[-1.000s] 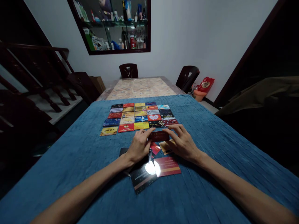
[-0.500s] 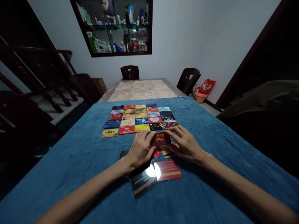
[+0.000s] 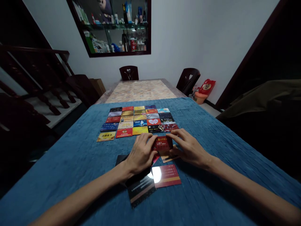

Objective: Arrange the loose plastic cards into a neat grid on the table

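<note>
A dark red VIP card (image 3: 162,142) is held up by its two short sides, tilted toward me. My left hand (image 3: 140,153) pinches its left edge between thumb and fingers; my right hand (image 3: 190,147) grips the right edge. Beneath the hands lie loose cards: a red card with stripes (image 3: 170,175), a black card (image 3: 142,190), a gold card (image 3: 166,157) and part of another red one. My left hand partly covers a further dark card (image 3: 120,159). Just beyond, several colourful cards lie face up in rows, among them a yellow card (image 3: 105,136) and a heart card (image 3: 154,121).
A blue cloth (image 3: 77,169) covers the near part of the table, with a patterned tabletop (image 3: 141,89) beyond. Dark chairs (image 3: 188,80) stand around it. A shelf cabinet (image 3: 119,54) is set in the wall, and a stair railing (image 3: 35,50) is on the left.
The view has shifted slightly, so the cards sit a little lower and further left. Both hands keep their hold on the red VIP card.
</note>
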{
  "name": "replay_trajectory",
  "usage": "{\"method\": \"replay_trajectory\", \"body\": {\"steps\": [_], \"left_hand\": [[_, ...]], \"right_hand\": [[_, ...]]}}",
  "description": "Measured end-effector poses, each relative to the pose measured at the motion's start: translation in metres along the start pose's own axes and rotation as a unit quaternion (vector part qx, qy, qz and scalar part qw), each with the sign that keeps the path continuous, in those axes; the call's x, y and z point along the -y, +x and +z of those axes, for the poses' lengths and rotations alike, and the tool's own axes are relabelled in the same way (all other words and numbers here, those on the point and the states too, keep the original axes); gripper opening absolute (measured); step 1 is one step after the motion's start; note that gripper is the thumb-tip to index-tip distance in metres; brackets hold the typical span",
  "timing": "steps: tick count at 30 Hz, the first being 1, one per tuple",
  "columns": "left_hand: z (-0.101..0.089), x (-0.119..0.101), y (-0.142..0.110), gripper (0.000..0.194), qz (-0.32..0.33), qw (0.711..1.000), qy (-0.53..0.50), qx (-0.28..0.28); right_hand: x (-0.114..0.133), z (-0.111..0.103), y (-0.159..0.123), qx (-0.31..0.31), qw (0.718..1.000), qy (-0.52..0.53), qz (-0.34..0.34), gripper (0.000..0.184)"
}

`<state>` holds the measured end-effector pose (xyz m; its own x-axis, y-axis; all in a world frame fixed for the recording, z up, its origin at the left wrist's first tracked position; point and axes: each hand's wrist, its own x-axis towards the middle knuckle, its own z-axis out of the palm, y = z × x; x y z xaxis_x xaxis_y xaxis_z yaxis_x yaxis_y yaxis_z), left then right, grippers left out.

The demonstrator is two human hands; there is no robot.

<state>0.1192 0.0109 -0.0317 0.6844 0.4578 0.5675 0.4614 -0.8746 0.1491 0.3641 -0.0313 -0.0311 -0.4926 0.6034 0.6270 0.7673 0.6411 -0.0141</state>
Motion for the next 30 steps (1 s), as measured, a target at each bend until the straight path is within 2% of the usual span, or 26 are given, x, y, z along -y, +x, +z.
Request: {"method": "replay_trajectory", "body": {"steps": [6,11,21,30], "left_hand": [[0.004,0.001,0.007,0.052,0.008,1.000,0.017,0.019],[0.008,0.011,0.029,0.049,-0.001,0.999,0.023,0.037],[0.016,0.054,0.094,0.042,-0.005,0.995,0.050,0.087],[0.045,0.104,0.151,0.032,-0.039,0.987,0.088,0.127]], "right_hand": [[-0.007,-0.004,-0.003,0.019,1.000,0.011,0.014,0.048],[-0.027,-0.007,0.008,0.039,0.999,0.016,0.014,0.050],[-0.092,0.006,0.046,0.064,0.998,0.006,0.024,0.046],[-0.162,0.035,0.077,0.085,0.992,0.049,0.077,0.044]]}}
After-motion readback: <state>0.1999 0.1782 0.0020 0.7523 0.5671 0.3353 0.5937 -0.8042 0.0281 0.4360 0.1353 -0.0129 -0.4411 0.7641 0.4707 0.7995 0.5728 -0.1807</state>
